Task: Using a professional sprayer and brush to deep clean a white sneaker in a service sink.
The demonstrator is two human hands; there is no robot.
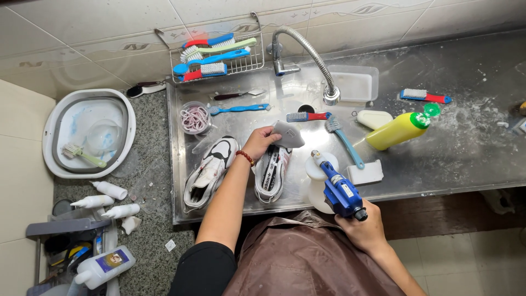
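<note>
Two shoes lie in the metal sink tray [466, 148], close to its front edge. The left hand [260, 142] reaches out over them. Its fingers pinch a grey insole [289, 134] and hold it up just above the right shoe [272, 172]. That shoe is white with black stripes, and its toe points to the front edge. The left shoe [210, 171] lies just beside it, white with black patches, a bit nearer the left edge.

At the front edge, the right hand [364, 227] is wrapped tight around the back end of a blue spray gun [339, 192]. The gun sits on a white bottle [319, 183] that stands on the tray.

Near the middle of the tray lie a long teal brush [344, 140] and a white sponge block [365, 172]. A yellow bottle [399, 130] with a green cap lies on its side, further right. A red and blue brush [308, 116] lies under the bendy tap [312, 55]. By the back left corner sits a small tub of pink laces [195, 118]. A wire rack [219, 55] full of brushes hangs on the wall behind the tray. A white basin [52, 126] sits on the stone counter, well to the left.
</note>
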